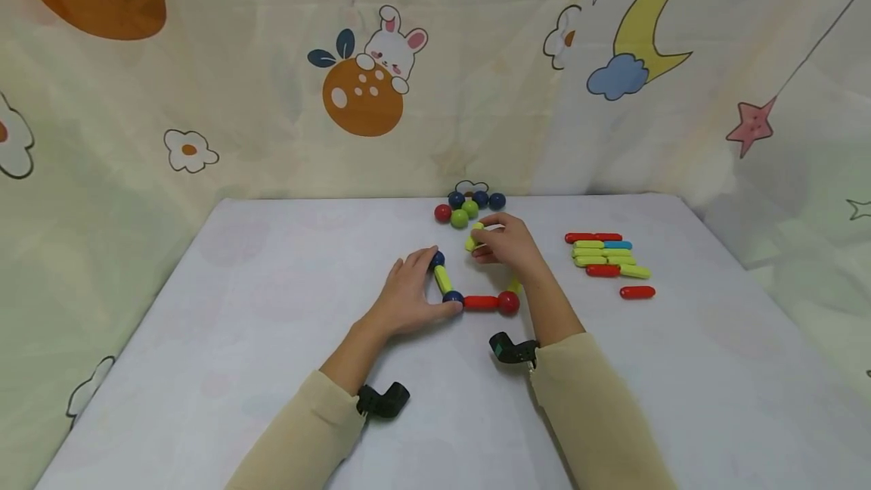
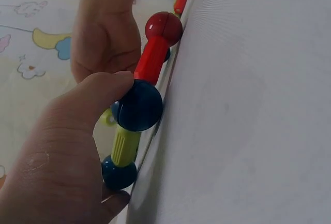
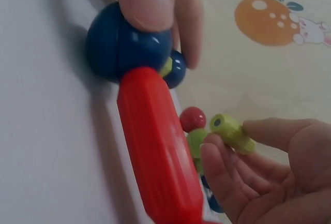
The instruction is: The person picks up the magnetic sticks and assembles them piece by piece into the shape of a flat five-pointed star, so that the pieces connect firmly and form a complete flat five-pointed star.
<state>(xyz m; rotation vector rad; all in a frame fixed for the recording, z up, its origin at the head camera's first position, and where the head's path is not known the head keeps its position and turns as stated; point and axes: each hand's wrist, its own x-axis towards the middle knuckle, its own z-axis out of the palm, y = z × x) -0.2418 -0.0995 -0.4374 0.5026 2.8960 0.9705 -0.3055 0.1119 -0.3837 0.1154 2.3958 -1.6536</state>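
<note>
My right hand (image 1: 506, 246) pinches a short yellow-green magnetic rod (image 3: 232, 133) between thumb and fingers, above the table; one round end with a dark centre faces the right wrist view. Below and left of it, a joined chain of rods and balls lies on the table. In it, a red rod (image 1: 481, 303) links a near blue ball (image 2: 138, 106) to a red ball (image 1: 508, 303). A yellow-green rod (image 2: 125, 146) runs from the near blue ball to a far blue ball (image 2: 119, 173). My left hand (image 1: 406, 295) holds this side, thumb on the near ball, fingers at the far one.
Behind the hands, loose blue, green and red balls (image 1: 460, 218) cluster near the table's back edge. At the right lie several red, yellow-green and blue rods (image 1: 603, 252), plus a single red rod (image 1: 637, 293). A patterned cloth (image 1: 272, 97) hangs behind the white table (image 1: 224, 324).
</note>
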